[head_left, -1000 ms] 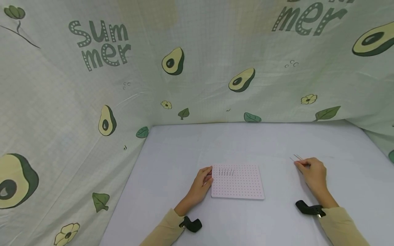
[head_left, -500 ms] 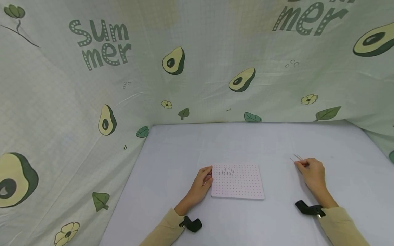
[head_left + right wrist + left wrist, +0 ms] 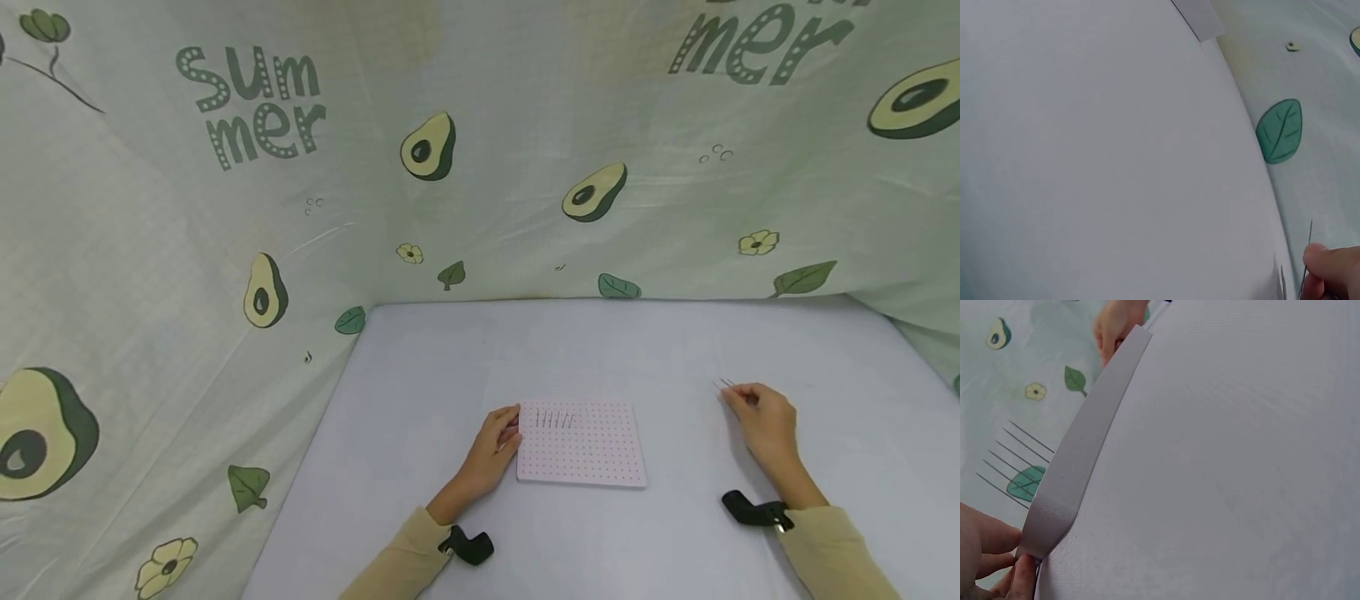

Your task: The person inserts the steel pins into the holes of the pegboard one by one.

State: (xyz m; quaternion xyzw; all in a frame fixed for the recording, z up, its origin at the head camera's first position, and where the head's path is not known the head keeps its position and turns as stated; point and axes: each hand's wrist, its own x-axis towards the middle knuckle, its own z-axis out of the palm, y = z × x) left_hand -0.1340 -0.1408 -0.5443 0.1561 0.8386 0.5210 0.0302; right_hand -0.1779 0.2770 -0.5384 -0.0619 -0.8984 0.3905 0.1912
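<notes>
A pale pink board with rows of small holes (image 3: 581, 454) lies on the table. Several thin metal pins (image 3: 555, 419) stand in a row in its upper left part; in the left wrist view the pins (image 3: 1019, 464) stick out past the board's thick edge (image 3: 1088, 434). My left hand (image 3: 487, 454) holds the board's left side, thumb and fingers at its corner. To the right of the board, my right hand (image 3: 765, 421) pinches a thin metal pin (image 3: 1310, 232) between thumb and fingertip, just over the table. Other thin pins (image 3: 1283, 282) show beside these fingers; their lower ends are out of frame.
The table is covered in white (image 3: 435, 367). Behind it and at the left hangs a pale green cloth (image 3: 495, 225) with printed avocados and leaves. A black wrist mount (image 3: 468, 547) sits on the left sleeve, another black mount (image 3: 753, 510) on the right.
The head view has shifted slightly. At my right fingertips, less of the thin pins shows now. My left hand stays on the board, and the row of pins looks unchanged.
</notes>
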